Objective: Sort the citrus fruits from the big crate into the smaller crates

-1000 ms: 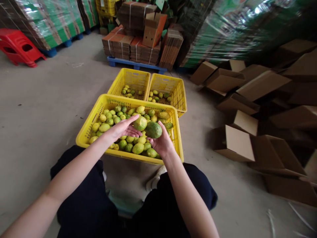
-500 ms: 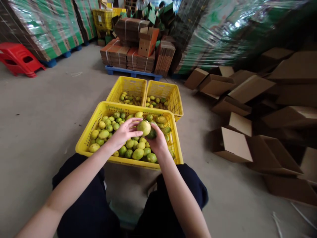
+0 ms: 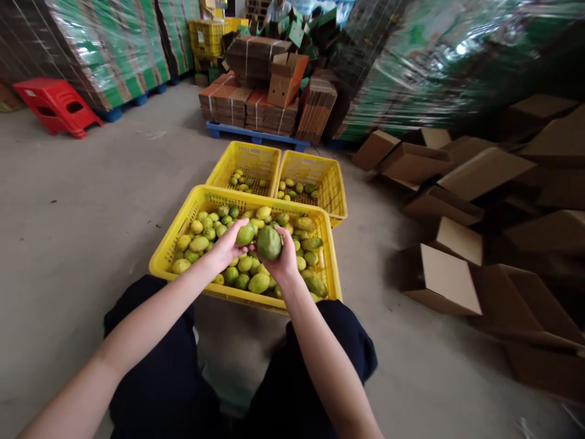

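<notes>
Over the large yellow crate (image 3: 336,268), my left hand (image 3: 228,242) holds a yellow-green fruit (image 3: 245,234) between thumb and fingers. Close beside it, my right hand (image 3: 286,259) is wrapped round a darker green fruit (image 3: 269,243). Both fruits are above the heap of green and yellow fruits (image 3: 259,283) that fills much of the crate. Behind it stand two smaller-looking yellow crates, the left one (image 3: 219,167) and the right one (image 3: 340,189), each with several fruits on the bottom.
Open cardboard boxes (image 3: 450,277) lie piled at the right. A blue pallet (image 3: 256,135) with bundled flat cartons (image 3: 223,103) stands behind the crates. A red stool (image 3: 59,103) is at the left, near wrapped stacks (image 3: 109,55). A person (image 3: 277,11) is in the background.
The two fruits have turned and moved apart slightly; the green one now shows fully in my right hand. The view has shifted, so the surroundings appear further right.
</notes>
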`<action>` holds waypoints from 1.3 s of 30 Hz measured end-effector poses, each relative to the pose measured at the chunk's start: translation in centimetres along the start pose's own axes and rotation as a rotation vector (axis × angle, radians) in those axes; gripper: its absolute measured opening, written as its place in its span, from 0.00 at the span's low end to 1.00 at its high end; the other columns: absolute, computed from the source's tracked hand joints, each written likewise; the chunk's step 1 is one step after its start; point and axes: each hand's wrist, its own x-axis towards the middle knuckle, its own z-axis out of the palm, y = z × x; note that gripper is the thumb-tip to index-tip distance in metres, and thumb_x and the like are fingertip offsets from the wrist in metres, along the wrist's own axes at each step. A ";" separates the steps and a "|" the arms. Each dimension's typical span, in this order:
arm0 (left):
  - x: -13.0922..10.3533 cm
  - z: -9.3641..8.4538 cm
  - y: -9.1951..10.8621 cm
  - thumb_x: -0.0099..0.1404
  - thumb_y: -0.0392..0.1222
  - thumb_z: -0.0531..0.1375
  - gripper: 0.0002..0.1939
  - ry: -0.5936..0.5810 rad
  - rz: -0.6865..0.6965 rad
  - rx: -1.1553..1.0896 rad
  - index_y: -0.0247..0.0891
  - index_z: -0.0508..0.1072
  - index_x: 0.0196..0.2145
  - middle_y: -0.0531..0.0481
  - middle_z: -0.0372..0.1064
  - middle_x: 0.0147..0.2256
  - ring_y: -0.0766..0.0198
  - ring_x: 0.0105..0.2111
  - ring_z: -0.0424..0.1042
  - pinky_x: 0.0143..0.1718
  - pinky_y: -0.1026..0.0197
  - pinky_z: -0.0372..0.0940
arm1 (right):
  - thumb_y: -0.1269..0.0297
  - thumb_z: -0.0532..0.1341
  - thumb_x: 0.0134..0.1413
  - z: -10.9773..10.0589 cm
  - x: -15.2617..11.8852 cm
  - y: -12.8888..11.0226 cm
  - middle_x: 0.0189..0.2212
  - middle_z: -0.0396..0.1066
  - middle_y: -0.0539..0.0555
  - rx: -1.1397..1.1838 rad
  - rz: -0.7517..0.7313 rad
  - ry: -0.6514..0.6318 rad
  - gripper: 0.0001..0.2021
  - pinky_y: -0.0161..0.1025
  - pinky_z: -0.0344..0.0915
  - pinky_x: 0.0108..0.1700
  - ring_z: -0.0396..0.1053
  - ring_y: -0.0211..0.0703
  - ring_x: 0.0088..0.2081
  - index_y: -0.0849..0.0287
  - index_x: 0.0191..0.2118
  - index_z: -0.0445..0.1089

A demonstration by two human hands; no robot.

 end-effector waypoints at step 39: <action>0.4 2.4 0.9 0.71 0.43 0.54 0.13 -0.214 -0.072 -0.462 0.35 0.76 0.36 0.47 0.76 0.30 0.67 0.29 0.76 0.32 0.67 0.73 | 0.58 0.63 0.51 -1.4 -1.1 -2.5 0.26 0.76 0.49 0.124 0.012 -0.090 0.06 0.40 0.75 0.32 0.74 0.41 0.26 0.54 0.31 0.71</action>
